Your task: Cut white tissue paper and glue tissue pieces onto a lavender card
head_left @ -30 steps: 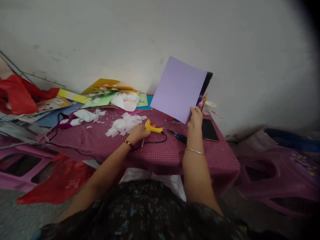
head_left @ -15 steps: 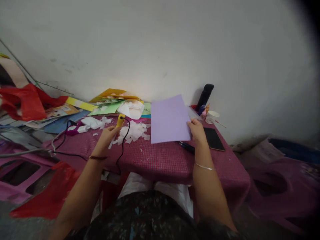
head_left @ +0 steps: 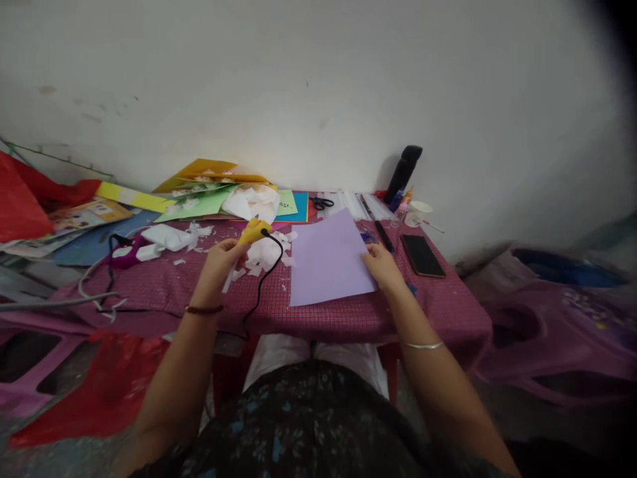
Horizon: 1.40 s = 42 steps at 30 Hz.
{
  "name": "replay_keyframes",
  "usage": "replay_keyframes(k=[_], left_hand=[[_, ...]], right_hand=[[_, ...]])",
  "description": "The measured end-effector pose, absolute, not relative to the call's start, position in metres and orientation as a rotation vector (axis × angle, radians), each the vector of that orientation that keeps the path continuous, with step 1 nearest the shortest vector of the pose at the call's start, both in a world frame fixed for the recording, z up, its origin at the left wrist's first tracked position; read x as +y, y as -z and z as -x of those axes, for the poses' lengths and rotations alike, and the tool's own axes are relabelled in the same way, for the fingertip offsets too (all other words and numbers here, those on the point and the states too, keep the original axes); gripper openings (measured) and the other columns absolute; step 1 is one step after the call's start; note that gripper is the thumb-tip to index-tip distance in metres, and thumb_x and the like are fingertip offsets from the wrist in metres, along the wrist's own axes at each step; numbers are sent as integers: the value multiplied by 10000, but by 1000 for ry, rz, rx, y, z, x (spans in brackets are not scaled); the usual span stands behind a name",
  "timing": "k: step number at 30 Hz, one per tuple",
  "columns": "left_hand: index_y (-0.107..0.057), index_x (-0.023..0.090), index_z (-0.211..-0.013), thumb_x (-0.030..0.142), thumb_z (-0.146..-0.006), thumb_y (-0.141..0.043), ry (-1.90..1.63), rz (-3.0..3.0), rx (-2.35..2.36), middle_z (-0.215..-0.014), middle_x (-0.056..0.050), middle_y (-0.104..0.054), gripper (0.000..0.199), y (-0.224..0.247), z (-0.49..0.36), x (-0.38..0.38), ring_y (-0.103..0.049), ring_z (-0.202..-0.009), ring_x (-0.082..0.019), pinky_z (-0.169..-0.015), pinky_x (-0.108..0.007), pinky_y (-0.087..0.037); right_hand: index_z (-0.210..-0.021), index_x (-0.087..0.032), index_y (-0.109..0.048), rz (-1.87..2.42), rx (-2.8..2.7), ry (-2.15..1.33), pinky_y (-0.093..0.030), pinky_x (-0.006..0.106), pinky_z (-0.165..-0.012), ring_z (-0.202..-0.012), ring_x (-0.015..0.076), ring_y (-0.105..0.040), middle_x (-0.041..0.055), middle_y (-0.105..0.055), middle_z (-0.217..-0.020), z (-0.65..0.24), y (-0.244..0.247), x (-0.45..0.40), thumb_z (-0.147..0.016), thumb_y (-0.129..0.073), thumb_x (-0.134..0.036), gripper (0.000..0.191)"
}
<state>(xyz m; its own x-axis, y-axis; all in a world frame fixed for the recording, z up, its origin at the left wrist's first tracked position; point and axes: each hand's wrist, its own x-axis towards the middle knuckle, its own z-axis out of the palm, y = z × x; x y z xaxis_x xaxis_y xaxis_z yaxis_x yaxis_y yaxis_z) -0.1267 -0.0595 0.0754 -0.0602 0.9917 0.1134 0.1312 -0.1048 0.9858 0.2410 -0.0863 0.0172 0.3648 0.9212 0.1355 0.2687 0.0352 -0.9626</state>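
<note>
My left hand (head_left: 221,264) is closed around a yellow glue gun (head_left: 255,230); its black cord loops down over the table edge, and a whitish glue stick (head_left: 229,279) pokes out below my fingers. A sheet of purple paper (head_left: 326,262) is pinched at its right edge by my right hand (head_left: 382,267). The sheet is low over the table, slightly tilted; I cannot tell how much of it touches the cloth. Torn white paper scraps (head_left: 263,253) lie between the glue gun and the sheet.
On the red checked tablecloth (head_left: 318,322) lie a phone (head_left: 423,255), scissors (head_left: 321,202), a black pen (head_left: 384,236) and a pile of coloured paper (head_left: 209,199). A black bottle-like object (head_left: 404,174) stands by the wall. A purple power strip (head_left: 127,253) with cables is at left.
The purple sheet has come down and nearer to me in my right hand, uncovering the scissors behind it. My left hand has turned the glue gun more level. The view has shifted slightly.
</note>
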Motion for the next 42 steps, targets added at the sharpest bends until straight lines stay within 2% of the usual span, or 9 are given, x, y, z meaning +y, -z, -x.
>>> replay_keyframes(k=[8,12,16,21,27,31,37,40,42], left_hand=[[-534,185,-645,389,-698,-717,-1277,-1366,1354,-557,16,-546,279,-77,130,-61,-435,-462,-76,-456,-230,-340],[-501,200,-685,381,-701,-701,-1300,-1521,1463,-595,26,-536,271,-86,105,-69,-472,-519,-108,-508,-246,-362],[-544,207,-807,371,-747,-681,-1283,-2026,1825,-810,-52,-636,223,-91,66,-85,-621,-794,-238,-651,-307,-417],[-601,186,-978,391,-844,-605,-981,-2396,1789,-999,-130,-691,245,-96,23,-122,-657,-889,-297,-719,-366,-431],[-621,190,-945,337,-924,-521,-712,-2542,1470,-876,-121,-689,180,-86,-2,-152,-669,-808,-283,-702,-387,-449],[-617,179,-1014,273,-949,-497,-762,-2589,1371,-967,-129,-703,166,-66,-3,-147,-679,-891,-261,-777,-380,-520],[-548,146,-1293,273,-969,-521,-1069,-2794,844,-1168,-152,-691,349,-38,24,-158,-668,-1077,-242,-907,-380,-562],[-613,120,-1213,289,-977,-515,-854,-2927,738,-1127,-148,-704,307,-38,43,-147,-679,-1021,-247,-880,-386,-565],[-649,127,-1151,316,-980,-507,-723,-2900,775,-1096,-135,-705,292,-41,52,-123,-674,-1000,-244,-884,-390,-555]], right_hand=[[-801,-218,-648,1525,-1225,-620,-539,398,-748,-686,219,-635,14,-682,-694,-222,-4,-93,-675,-601,-202,135],[-985,-218,-679,1516,-1270,-414,-452,517,-996,-975,299,-635,86,-692,-960,-220,-22,-115,-699,-643,-192,289],[-1162,-258,-659,1266,-1510,-288,-502,488,-954,-1020,290,-638,105,-665,-1120,-186,-52,-149,-849,-566,-225,328],[-1440,-247,-495,1255,-1840,-71,-320,597,-1150,-1347,374,-452,159,-533,-1425,-138,-62,-166,-804,-640,-176,656],[-1262,-207,-609,1276,-1782,-288,-495,491,-974,-1117,308,-598,154,-631,-1211,-141,-24,-137,-863,-523,-178,410],[-1050,-207,-687,1237,-1642,-393,-495,500,-975,-1068,316,-640,141,-690,-1128,-144,-2,-124,-818,-579,-215,256],[-1120,-221,-587,1244,-1339,-439,-565,388,-749,-814,220,-678,99,-721,-1063,-179,-28,-127,-902,-543,-376,271],[-1077,-237,-581,1199,-1165,-567,-467,282,-498,-574,133,-604,52,-740,-1007,-211,-59,-117,-871,-590,-359,239],[-927,-229,-629,1068,-1099,-748,-405,251,-448,-522,102,-564,25,-745,-904,-227,-77,-101,-808,-674,-312,152]])
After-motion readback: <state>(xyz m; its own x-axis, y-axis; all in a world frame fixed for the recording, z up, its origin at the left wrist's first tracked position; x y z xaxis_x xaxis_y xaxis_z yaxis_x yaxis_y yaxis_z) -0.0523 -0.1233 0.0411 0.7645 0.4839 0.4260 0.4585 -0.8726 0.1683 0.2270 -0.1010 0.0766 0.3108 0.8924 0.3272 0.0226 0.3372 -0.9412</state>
